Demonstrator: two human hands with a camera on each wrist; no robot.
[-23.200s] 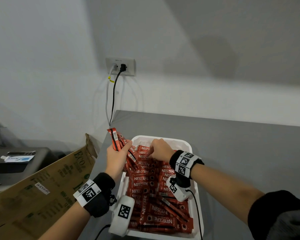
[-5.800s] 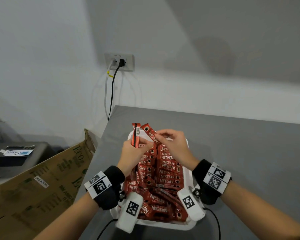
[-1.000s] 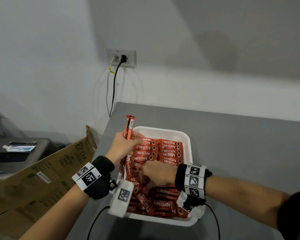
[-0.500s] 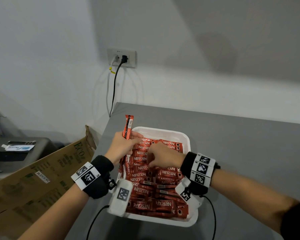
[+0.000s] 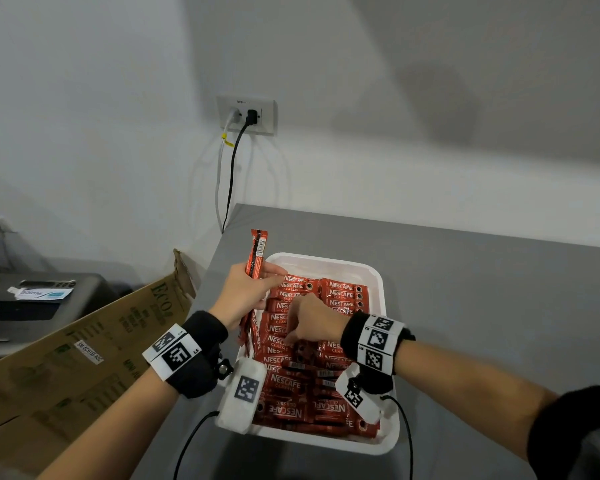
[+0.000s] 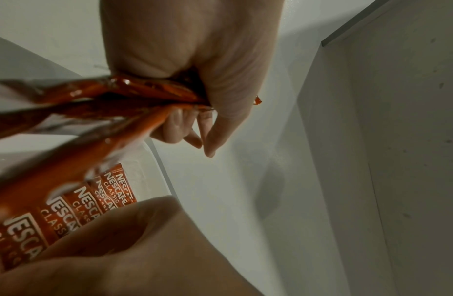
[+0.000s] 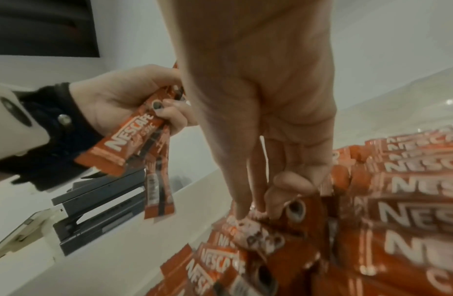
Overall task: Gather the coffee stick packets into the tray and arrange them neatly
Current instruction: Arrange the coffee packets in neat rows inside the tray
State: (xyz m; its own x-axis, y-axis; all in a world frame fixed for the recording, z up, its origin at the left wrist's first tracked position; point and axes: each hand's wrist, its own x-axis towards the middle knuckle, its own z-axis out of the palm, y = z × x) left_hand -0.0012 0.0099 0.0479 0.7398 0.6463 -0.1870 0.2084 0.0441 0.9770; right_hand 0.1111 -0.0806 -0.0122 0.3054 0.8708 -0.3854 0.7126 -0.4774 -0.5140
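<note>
Red coffee stick packets (image 5: 293, 382) fill a white tray (image 5: 328, 263) that sits near the left end of a grey bench (image 5: 482, 306). Toward the tray's far end they lie side by side in two tidy columns, printed sides up; nearer the person they overlap at mixed angles.

At the tray's left rim the left hand (image 5: 245, 292) is wrapped around a small bundle of packets (image 5: 256, 252) held roughly upright, its top standing above the fist and its lower ends hanging out below. From the left wrist view the fingers (image 6: 174, 128) are curled round the bundle; from the right wrist view the loose lower ends (image 7: 158, 190) dangle beside the tray.

Over the middle of the tray the right hand (image 5: 309, 322) reaches down into the pile. In the right wrist view its fingertips (image 7: 242, 210) and thumb pinch the end of a single packet (image 7: 276, 236) lying on top of the others.

Left of the bench stands a brown cardboard box (image 5: 84, 348), and behind it a dark printer (image 5: 49, 299). A wall socket (image 5: 246, 114) above the bench's far corner has a white and a black cable plugged in.
</note>
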